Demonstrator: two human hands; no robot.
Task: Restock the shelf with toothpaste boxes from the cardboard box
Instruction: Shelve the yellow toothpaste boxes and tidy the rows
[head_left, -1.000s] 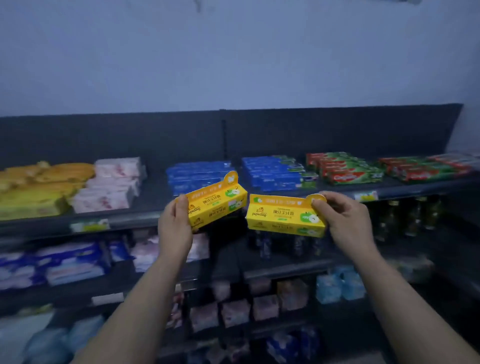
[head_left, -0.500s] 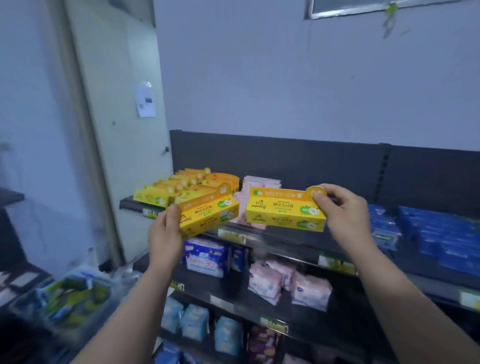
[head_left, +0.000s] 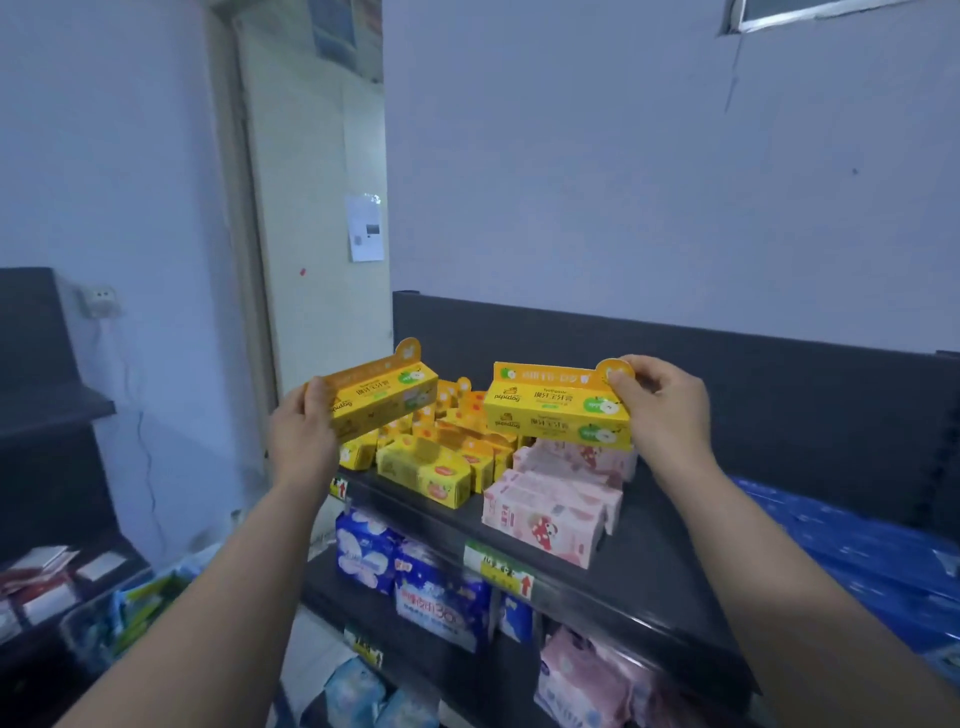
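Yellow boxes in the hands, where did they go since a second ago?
Both were carried left along the shelf. A second ago they hung before blue boxes; now the left yellow box is by the yellow pile, the right yellow box above the pink boxes. Nothing was let go: the left hand still grips its box's end, the right hand still pinches the round tab.

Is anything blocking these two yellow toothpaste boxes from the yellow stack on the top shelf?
Nothing visible. The yellow cardboard toothpaste box in the left hand and the matching box in the right hand hang in open air before the shelved yellow stack; pink cartons lie beside it.
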